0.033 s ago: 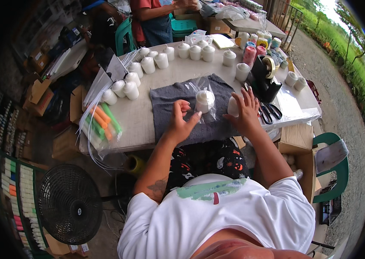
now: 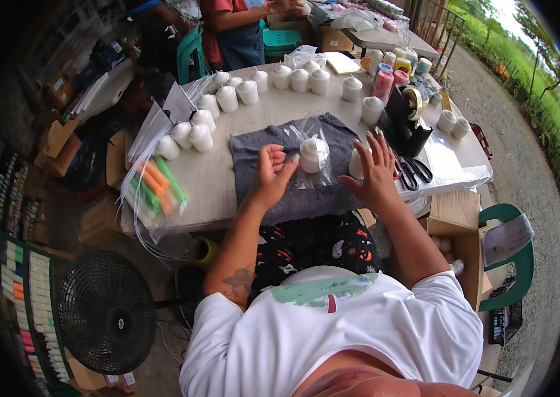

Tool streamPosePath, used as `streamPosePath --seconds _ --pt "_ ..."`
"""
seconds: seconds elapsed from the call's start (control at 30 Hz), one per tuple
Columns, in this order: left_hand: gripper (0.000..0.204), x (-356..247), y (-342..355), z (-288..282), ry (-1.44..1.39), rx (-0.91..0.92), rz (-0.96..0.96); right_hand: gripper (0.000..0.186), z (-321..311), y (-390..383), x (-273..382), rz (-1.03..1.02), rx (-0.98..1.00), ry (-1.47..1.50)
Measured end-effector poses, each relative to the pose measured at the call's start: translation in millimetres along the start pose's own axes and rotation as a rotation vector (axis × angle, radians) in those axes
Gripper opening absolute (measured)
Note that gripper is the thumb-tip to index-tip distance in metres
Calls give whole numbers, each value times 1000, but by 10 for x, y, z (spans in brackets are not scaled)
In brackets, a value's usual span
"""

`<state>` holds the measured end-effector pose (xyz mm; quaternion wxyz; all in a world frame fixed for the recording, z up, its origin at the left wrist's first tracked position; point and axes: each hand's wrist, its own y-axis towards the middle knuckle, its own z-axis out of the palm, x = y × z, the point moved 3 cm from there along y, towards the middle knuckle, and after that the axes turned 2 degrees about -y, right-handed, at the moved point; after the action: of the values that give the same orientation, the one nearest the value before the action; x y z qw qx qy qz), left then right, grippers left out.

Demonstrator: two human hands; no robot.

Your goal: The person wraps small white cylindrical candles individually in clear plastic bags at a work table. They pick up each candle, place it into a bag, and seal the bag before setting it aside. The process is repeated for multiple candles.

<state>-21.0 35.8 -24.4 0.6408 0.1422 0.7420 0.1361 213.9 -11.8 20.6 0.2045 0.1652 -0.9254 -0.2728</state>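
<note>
A white candle in clear plastic wrap stands on a dark grey towel in front of me. My left hand hovers just left of that candle, fingers loosely bent, thumb apart, holding nothing. On the other side my right hand is spread open. A second white candle shows partly behind its thumb and fingers; whether they touch it I cannot tell. Black-handled scissors lie right of my right hand, beside a black tape dispenser with a roll of tape.
Several white candles curve along the table's left and far sides. Orange and green candles lie in plastic at left. A fan stands lower left; an open cardboard box sits at right. Another person stands beyond the table.
My left hand has drawn slightly up and left, its thumb moving away from the wrapped candle. My right hand has barely shifted, its thumb a little farther left.
</note>
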Motion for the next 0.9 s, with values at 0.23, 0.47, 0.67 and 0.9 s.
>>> streamPosePath --seconds 0.23,0.47,0.67,0.9 --pt "39 542 848 187 -495 165 -605 83 564 264 416 113 286 278" --pt "20 815 905 306 -955 118 -682 62 607 308 120 -74 202 813" --pt "19 328 781 416 270 -68 -100 59 430 156 181 -108 286 576" --pt "66 -17 -257 140 577 135 228 68 363 142 275 -43 176 404"
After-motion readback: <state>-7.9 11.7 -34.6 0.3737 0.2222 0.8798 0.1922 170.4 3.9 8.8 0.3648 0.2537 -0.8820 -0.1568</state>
